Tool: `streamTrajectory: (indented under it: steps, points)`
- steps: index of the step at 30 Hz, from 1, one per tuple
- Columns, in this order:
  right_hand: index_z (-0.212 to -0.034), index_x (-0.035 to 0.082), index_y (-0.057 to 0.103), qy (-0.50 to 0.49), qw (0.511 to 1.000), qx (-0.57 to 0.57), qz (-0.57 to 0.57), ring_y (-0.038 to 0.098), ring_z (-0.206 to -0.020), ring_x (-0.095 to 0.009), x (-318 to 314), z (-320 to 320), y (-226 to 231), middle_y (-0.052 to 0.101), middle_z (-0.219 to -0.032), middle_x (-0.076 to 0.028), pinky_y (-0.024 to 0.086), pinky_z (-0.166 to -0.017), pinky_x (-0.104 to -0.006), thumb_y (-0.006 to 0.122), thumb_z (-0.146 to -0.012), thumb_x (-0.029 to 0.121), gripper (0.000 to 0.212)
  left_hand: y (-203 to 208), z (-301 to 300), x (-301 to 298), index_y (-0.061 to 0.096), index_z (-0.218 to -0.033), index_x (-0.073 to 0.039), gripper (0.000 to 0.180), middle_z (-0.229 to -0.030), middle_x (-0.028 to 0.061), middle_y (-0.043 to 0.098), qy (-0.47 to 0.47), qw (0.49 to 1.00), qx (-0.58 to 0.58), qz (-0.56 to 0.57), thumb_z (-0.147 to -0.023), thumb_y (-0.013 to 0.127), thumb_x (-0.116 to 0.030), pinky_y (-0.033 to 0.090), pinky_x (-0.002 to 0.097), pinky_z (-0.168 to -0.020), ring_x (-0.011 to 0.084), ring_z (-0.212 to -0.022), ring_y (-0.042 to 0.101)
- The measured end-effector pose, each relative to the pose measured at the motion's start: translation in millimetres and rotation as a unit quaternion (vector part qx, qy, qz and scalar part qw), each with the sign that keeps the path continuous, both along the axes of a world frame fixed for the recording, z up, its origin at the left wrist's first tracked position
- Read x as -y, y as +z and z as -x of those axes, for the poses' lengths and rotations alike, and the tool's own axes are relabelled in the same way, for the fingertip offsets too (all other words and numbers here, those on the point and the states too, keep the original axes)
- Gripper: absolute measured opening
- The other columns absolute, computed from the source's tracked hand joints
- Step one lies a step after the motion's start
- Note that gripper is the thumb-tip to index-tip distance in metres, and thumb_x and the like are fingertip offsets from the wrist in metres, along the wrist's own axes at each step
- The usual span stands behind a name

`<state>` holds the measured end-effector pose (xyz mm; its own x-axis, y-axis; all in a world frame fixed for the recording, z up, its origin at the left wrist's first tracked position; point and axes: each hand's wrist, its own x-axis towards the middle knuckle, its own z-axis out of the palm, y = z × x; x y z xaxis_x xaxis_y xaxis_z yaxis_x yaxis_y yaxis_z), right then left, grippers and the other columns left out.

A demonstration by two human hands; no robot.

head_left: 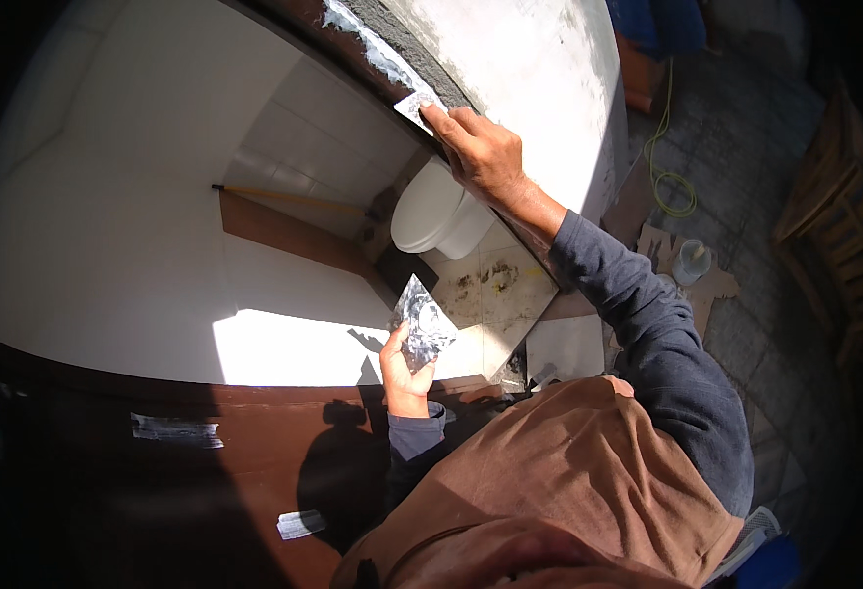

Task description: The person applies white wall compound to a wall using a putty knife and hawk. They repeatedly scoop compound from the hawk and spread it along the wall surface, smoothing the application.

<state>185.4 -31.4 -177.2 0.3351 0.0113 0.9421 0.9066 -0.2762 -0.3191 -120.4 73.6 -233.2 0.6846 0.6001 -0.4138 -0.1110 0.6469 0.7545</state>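
My right hand [485, 152] reaches up to the brown door frame [299, 25]. Pinched in its fingers is a small flat putty spreader [414, 108], smeared with grey and white, its edge at the seam between frame and wall. White filler [368, 44] lies in a rough strip along that seam, just above the spreader. Lower down, my left hand [408, 378] grips a square flat plate [424, 324], turned cornerwise and coated with streaky white and grey paste. The fingers behind the plate are partly hidden.
Through the doorway stand a white toilet [436, 211] and stained floor tiles [490, 290]. White patches [174, 430] mark the brown door panel at lower left. To the right are a clear cup [692, 262] on cardboard, a yellow-green hose [669, 187] and a wooden slatted piece [834, 226].
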Motion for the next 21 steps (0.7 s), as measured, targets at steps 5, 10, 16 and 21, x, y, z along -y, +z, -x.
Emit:
streamTrajectory:
  steps: [5,10,16,21]
  points:
    - [-0.128,0.016,0.062,-0.024,0.998,-0.006,0.058,0.06,-0.062,-0.021,-7.8,-12.2,-11.8,0.056,-0.079,-0.004,0.048,-0.05,-0.0353,0.067,-0.09,0.012,0.038,3.6,-2.4,7.6,0.067,-0.112,-0.009,0.021,-0.103,0.0042,0.075,0.023,1.0,0.002,0.008,-0.094,0.063,-0.018,0.056,0.0395,-0.075,0.0216,-0.091,0.073]
    - [-0.126,0.015,0.062,0.017,0.992,-0.073,0.104,0.062,-0.065,-0.025,8.0,0.7,-47.4,0.056,-0.081,-0.005,0.052,-0.057,-0.0388,0.064,-0.087,0.009,0.039,9.4,-7.8,17.2,0.067,-0.11,-0.01,0.019,-0.101,0.0028,0.075,0.025,1.0,0.007,0.0,-0.095,0.062,-0.02,0.055,0.0353,-0.07,0.0197,-0.088,0.073]
    - [-0.125,0.014,0.067,0.228,0.947,-0.225,0.021,0.072,-0.085,-0.03,54.2,37.3,-55.0,0.071,-0.113,-0.011,0.057,-0.072,-0.0388,0.062,-0.09,0.007,0.036,17.3,-17.0,12.4,0.067,-0.111,-0.007,0.02,-0.105,0.0066,0.075,0.016,0.999,0.03,0.021,-0.094,0.062,-0.016,0.059,0.036,-0.075,0.0205,-0.093,0.074]
    - [-0.132,0.015,0.065,0.473,0.846,-0.239,0.066,0.071,-0.08,-0.023,109.2,62.4,-35.5,0.072,-0.106,-0.008,0.057,-0.069,-0.0291,0.065,-0.083,-0.003,0.052,39.9,-53.7,9.1,0.063,-0.119,0.0,0.027,-0.113,0.0132,0.072,-0.03,0.991,0.129,-0.031,-0.095,0.058,-0.012,0.058,0.0457,-0.093,0.0264,-0.103,0.071]
